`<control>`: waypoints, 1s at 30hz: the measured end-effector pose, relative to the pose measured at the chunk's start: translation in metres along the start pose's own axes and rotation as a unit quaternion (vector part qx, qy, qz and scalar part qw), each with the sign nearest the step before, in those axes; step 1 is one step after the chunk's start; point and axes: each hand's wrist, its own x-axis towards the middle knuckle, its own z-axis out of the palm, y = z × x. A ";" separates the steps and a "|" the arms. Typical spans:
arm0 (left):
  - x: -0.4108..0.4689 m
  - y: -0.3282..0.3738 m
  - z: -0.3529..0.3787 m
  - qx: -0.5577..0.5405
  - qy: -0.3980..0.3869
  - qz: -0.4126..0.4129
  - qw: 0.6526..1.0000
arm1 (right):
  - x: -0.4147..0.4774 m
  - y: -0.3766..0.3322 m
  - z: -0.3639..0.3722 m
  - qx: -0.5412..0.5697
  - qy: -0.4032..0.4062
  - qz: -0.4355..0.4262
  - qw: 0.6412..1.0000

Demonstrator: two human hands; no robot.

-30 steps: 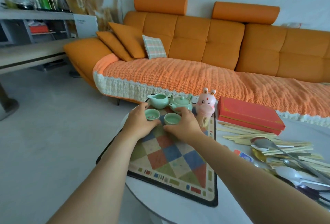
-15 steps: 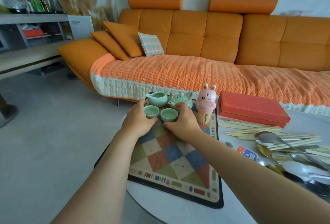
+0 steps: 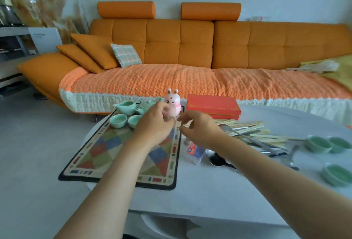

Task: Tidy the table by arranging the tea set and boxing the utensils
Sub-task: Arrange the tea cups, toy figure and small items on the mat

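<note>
Glazed cups [image 3: 317, 144] at 3 o'clock look light, brittle, slick; pinch rims. Fingers of right hand [image 3: 200, 130] apart, empty; left hand [image 3: 152, 124] blurred, can't tell.

Looking down on a white table [image 3: 219, 196]: bearing a patchwork mat [image 3: 99, 154] left, red box [image 3: 212, 105] far side, chopsticks [image 3: 247, 130], spoons [image 3: 217, 160], green dishes [image 3: 317, 144] right.

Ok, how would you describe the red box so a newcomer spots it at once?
Start at the white table in front of the orange sofa. Along its far edge, just right of the pink rabbit figure, lies the red box, with loose chopsticks heaped before it. It is the only box there, flat and red with gold trim on its lid.
</note>
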 end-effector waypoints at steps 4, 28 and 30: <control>-0.014 0.068 0.051 0.005 -0.062 0.059 0.996 | -0.048 0.047 -0.067 -0.042 0.022 0.049 0.998; 0.007 0.290 0.310 0.041 -0.337 0.186 0.922 | -0.169 0.301 -0.247 -0.149 0.098 0.271 0.946; 0.008 0.290 0.318 0.047 -0.324 0.193 0.925 | -0.166 0.307 -0.245 -0.144 0.096 0.274 0.946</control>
